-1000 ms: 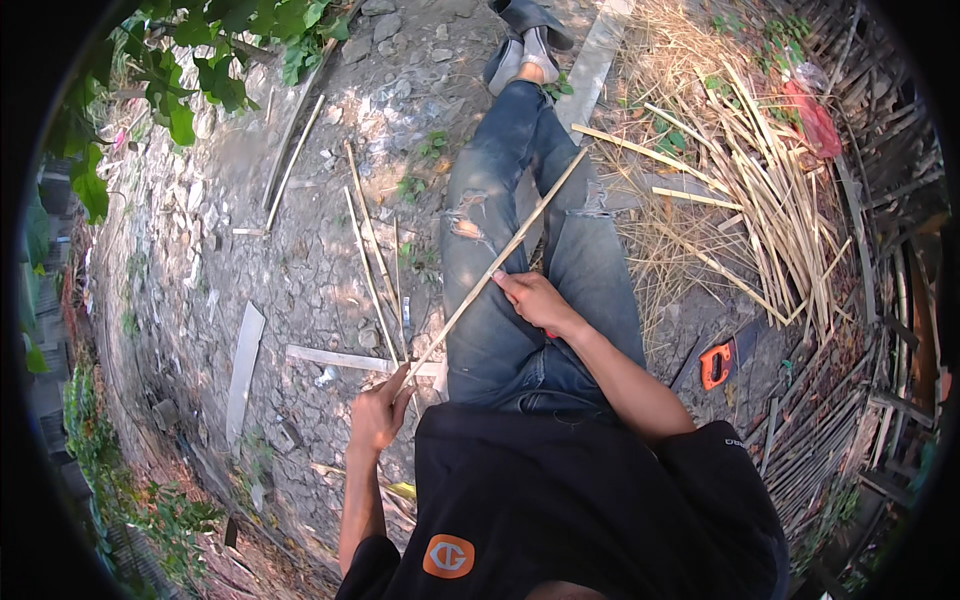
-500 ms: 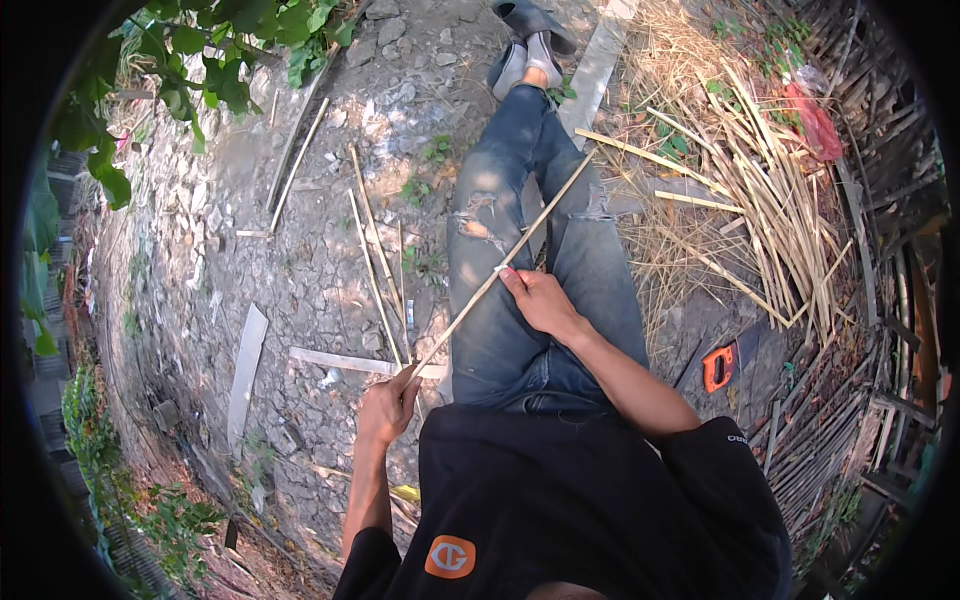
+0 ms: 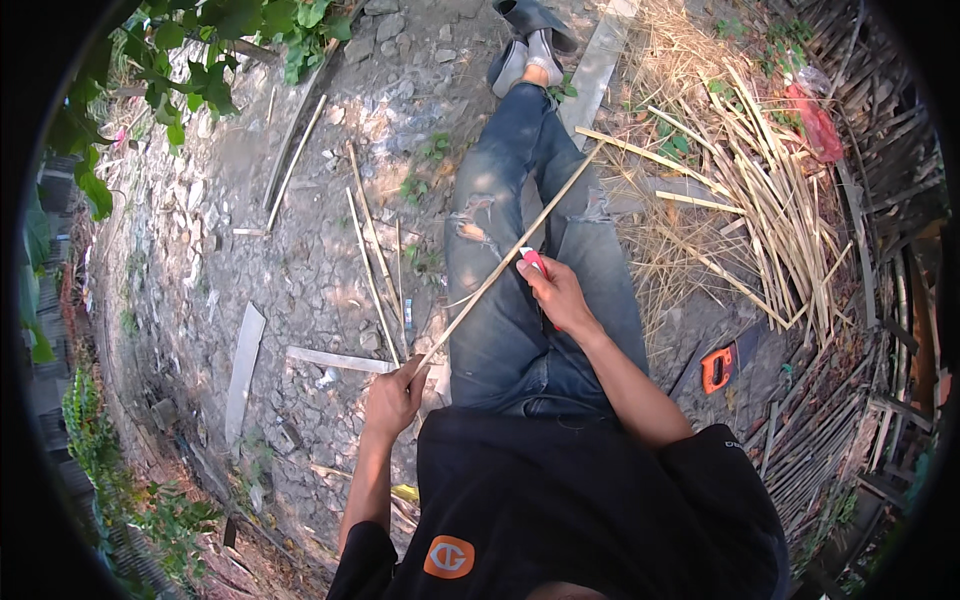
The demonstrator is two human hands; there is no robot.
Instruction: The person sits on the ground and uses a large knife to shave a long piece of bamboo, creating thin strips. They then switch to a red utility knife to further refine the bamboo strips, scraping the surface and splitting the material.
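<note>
There is one view, from the head, looking down.

In the lower middle of the frame the left hand (image 3: 395, 395) is closed tight around the near end of a long thin bamboo stick (image 3: 505, 272). The stick runs up and to the right across the person's jeans (image 3: 500, 330), and its far tip ends near the dry grass in the upper right.

In the middle of the frame the right hand (image 3: 560, 295) is wrapped around a small knife with a red handle (image 3: 535, 262). The blade end is pressed against the stick, about halfway along it.

A moment ago the right hand sat a little lower on the stick, closer to the body. Now it is a bit farther up the stick, toward the knees. The left hand has hardly moved. I think this means the knife is sliding along the stick to shave it thin and smooth.

On the right side of the frame lies a pile of cut bamboo strips (image 3: 770, 200). An orange hand saw (image 3: 717, 368) lies on the ground at the right, just beside the person's elbow. More loose sticks (image 3: 372, 260) lie on the stony ground (image 3: 290, 260) to the left of the legs. Green leaves (image 3: 210, 30) hang in the upper left. Grey shoes (image 3: 530, 45) show at the top.
</note>
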